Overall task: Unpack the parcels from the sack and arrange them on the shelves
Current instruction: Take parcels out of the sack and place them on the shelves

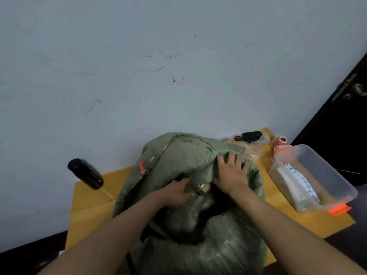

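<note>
Two bare forearms reach up from the bottom of the frame into a big green woven sack [190, 225] that fills the lower centre and sits on a yellow table [89, 205]. Its mouth is dark, and a brownish parcel [200, 188] shows just inside, at centre. At the right edge of the frame lies a clear plastic box [313, 175] with orange clips, holding papers. A black bottle [85, 173] stands at left, against the pale wall. The right hand [231, 172] lies with spread fingers on the sack's folded rim, pressing it back. The left hand [176, 192] curls its fingers round the parcel at the opening.
</note>
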